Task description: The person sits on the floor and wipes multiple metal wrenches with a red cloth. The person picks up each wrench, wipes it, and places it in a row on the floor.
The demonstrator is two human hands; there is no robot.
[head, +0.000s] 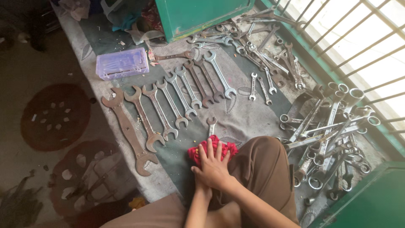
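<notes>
Pressing right hand (213, 166), fingers spread, flat onto red rag (211, 148). Wrapping rag around small open-end wrench (211, 125), its head protruding just beyond. Lying beneath, left hand (201, 182), mostly hidden; grip possibly closed, cannot tell. Lying left of rag: sorted wrench row (168, 105).

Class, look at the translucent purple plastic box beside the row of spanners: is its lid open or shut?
Shut. The translucent purple plastic box lies flat on the grey mat, its lid level over the base with no visible gap.
</notes>
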